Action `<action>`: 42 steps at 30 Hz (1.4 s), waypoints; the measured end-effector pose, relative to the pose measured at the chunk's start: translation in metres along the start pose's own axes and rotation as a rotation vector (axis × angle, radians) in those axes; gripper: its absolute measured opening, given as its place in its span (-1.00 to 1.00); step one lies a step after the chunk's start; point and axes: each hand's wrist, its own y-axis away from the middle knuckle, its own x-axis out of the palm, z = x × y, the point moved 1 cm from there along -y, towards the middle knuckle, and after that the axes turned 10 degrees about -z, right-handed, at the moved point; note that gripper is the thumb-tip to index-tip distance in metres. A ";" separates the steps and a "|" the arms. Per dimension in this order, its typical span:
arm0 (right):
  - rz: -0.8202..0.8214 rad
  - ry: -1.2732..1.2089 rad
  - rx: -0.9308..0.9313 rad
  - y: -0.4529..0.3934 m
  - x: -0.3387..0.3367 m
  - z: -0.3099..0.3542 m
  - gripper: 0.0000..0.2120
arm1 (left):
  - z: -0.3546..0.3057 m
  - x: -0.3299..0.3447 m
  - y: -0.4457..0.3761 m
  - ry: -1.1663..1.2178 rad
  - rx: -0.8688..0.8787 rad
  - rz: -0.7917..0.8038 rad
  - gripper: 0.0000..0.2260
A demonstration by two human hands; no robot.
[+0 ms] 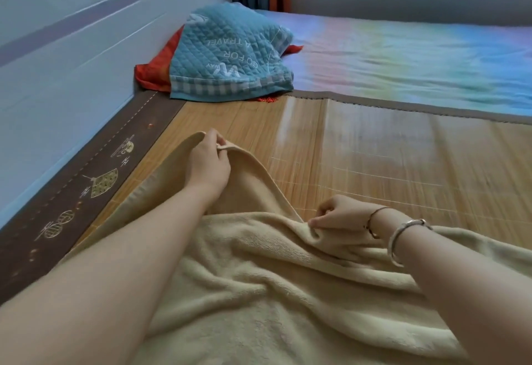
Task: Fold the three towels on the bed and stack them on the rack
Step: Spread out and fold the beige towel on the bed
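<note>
left hand point(207, 160) pinches far hem of beige towel point(259, 292), lifted off the bamboo mat point(374, 163); right hand point(342, 215) pinches same hem nearer the body; hem runs far-left to near-right, left hand farther out, towel bunched below

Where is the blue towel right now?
The blue towel lies far left on the bed, against the headboard, on top of a red cloth.

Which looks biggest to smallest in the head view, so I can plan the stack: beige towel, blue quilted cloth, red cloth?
1. beige towel, gripped by the left hand and right hand; nearest the camera, so its lead may be exaggerated.
2. blue quilted cloth.
3. red cloth, mostly hidden beneath the blue one, so unsure.
</note>
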 end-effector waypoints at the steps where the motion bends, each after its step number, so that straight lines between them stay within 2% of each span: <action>1: 0.025 0.040 -0.002 -0.003 -0.004 0.005 -0.78 | 0.001 -0.003 -0.008 -0.001 -0.005 -0.012 -0.93; 4: 0.030 0.094 0.001 -0.015 -0.018 0.021 -0.81 | 0.006 -0.006 -0.027 -0.011 -0.049 0.015 -0.88; 6: -0.022 0.085 0.005 -0.026 -0.027 0.031 -0.80 | 0.009 -0.006 -0.038 -0.029 -0.090 0.082 -0.75; 8: -0.166 0.112 0.005 -0.039 -0.037 0.040 -0.85 | 0.013 -0.006 -0.050 -0.024 -0.117 0.155 -0.62; 10: -0.386 0.045 0.013 -0.051 -0.045 0.048 -0.89 | 0.017 -0.005 -0.063 -0.014 -0.157 0.185 -0.51; 12: -0.573 -0.089 -0.008 -0.065 -0.050 0.056 -0.88 | 0.026 -0.001 -0.078 -0.013 -0.226 0.187 -0.29; 13: -0.615 -0.118 -0.022 -0.070 -0.050 0.059 -0.85 | 0.029 0.002 -0.081 -0.027 -0.249 0.194 -0.16; 14: -0.616 -0.138 -0.032 -0.075 -0.046 0.061 -0.84 | 0.034 0.008 -0.081 -0.047 -0.248 0.208 -0.08; 16: -0.567 -0.149 -0.046 -0.083 -0.033 0.058 -0.87 | 0.040 0.027 -0.067 -0.058 -0.224 0.275 -0.02; 18: -0.558 -0.178 -0.048 -0.087 -0.016 0.047 -0.91 | 0.050 0.057 -0.043 -0.118 -0.204 0.452 -0.10; 20: -0.601 -0.242 -0.076 -0.090 -0.005 0.036 -0.95 | 0.060 0.083 -0.021 -0.309 -0.141 0.603 -0.18; 22: -0.673 -0.358 -0.117 -0.090 -0.007 0.030 -0.96 | 0.066 0.094 -0.013 -0.426 -0.098 0.627 -0.19; 24: -0.782 -0.373 -0.100 -0.088 -0.017 0.019 -0.94 | 0.067 0.099 -0.012 -0.474 -0.095 0.615 -0.19; 27: -0.867 -0.087 0.069 -0.078 -0.037 -0.009 -0.91 | 0.062 0.099 -0.012 -0.520 -0.115 0.638 -0.19; 29: -0.785 0.099 0.158 -0.068 -0.048 -0.032 -0.87 | 0.053 0.096 -0.011 -0.550 -0.145 0.622 -0.22; 31: -0.683 0.137 0.213 -0.048 -0.059 -0.060 -0.86 | 0.033 0.096 -0.006 -0.557 -0.083 0.547 -0.30; 33: -0.574 0.092 0.257 -0.024 -0.068 -0.088 -0.85 | 0.005 0.097 0.003 -0.483 0.145 0.391 -0.34; 35: -0.494 0.096 0.297 0.000 -0.077 -0.117 -0.87 | -0.029 0.108 0.013 -0.269 0.327 0.308 -0.41; 38: -0.391 0.198 0.346 0.034 -0.088 -0.161 -0.88 | -0.090 0.135 0.036 -0.001 0.369 0.420 -0.76; 42: -0.313 0.232 0.381 0.064 -0.099 -0.210 -0.90 | -0.149 0.178 0.065 -0.099 0.386 0.531 -0.80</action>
